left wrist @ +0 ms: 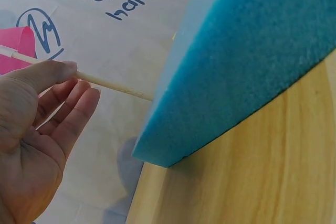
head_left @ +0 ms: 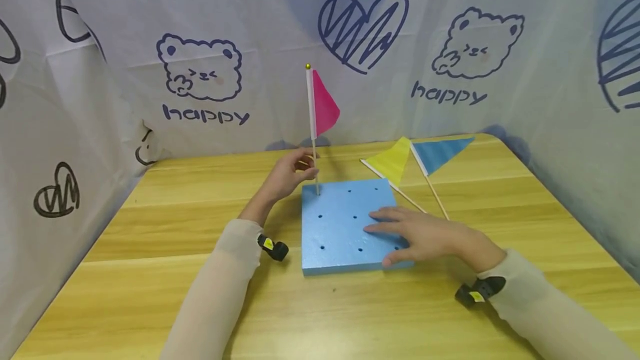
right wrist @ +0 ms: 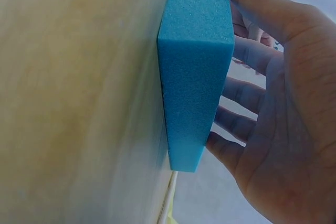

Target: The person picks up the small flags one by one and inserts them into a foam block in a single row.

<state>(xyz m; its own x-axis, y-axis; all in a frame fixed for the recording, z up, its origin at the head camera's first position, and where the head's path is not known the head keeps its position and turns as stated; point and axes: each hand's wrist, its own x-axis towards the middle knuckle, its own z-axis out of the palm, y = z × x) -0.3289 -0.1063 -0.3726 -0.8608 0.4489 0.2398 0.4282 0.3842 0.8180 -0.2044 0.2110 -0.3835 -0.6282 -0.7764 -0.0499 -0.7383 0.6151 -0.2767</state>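
Observation:
A pink pennant flag (head_left: 326,105) with a gold bead at its tip stands nearly upright, its stick in the back left hole of a light blue foam block (head_left: 335,232). My left hand (head_left: 290,174) pinches the wooden stick (left wrist: 113,85) between thumb and fingers, a little above the block. On the block's right side, my right hand (head_left: 425,235) rests with spread fingers. Its fingertips lie on the top face, the thumb close to the front edge in the right wrist view (right wrist: 273,108). Rows of small holes show in the block; part of its right side is hidden under this hand.
Behind the right hand, a yellow flag (head_left: 392,161) and a blue flag (head_left: 440,154) lie on the wooden table (head_left: 150,271), their sticks pointing toward me. A white cloth (head_left: 280,32) with bear and heart drawings hangs along the table's back edge and sides.

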